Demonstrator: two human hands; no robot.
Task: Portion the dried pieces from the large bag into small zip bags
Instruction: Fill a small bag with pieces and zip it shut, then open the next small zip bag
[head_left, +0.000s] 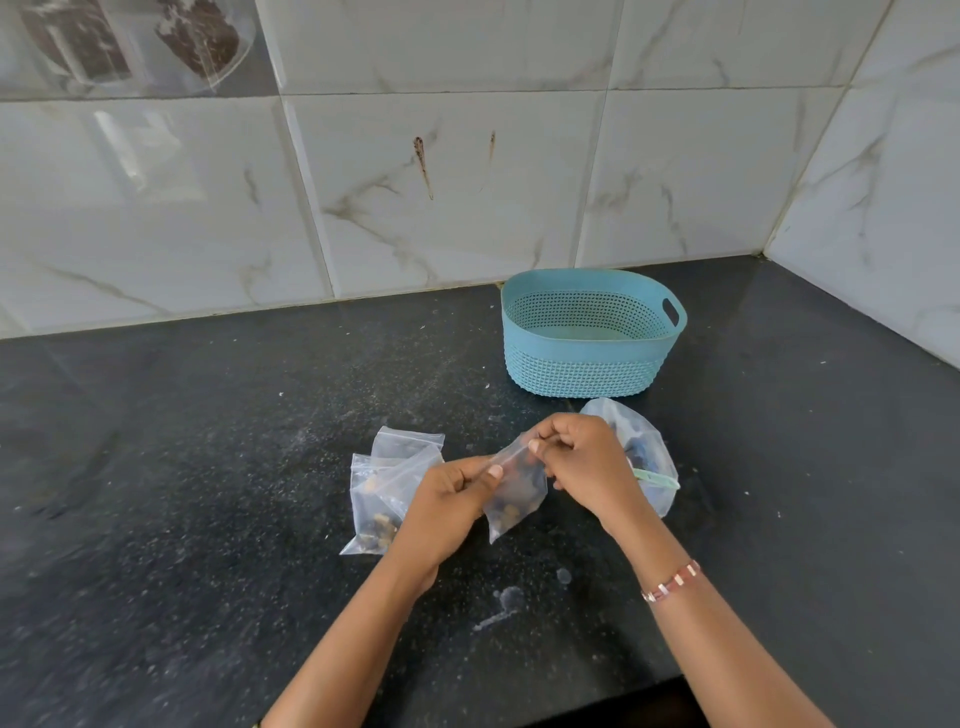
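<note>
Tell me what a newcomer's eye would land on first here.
First, the two hands at centre: the left hand and right hand pinch the top of a small zip bag with dried pieces in it. Next, the blue basket behind them near the tiled wall. Then the filled small bags lying left of the hands on the black counter.

basket (587, 371): teal, perforated, upper right of centre
counter (182, 493): black speckled
wall (441, 156): marbled white tiles, top

The dark speckled desk (208, 467) carries a blue basket (587, 364), the large bag (647, 452) and small zip bags (384, 493).
</note>
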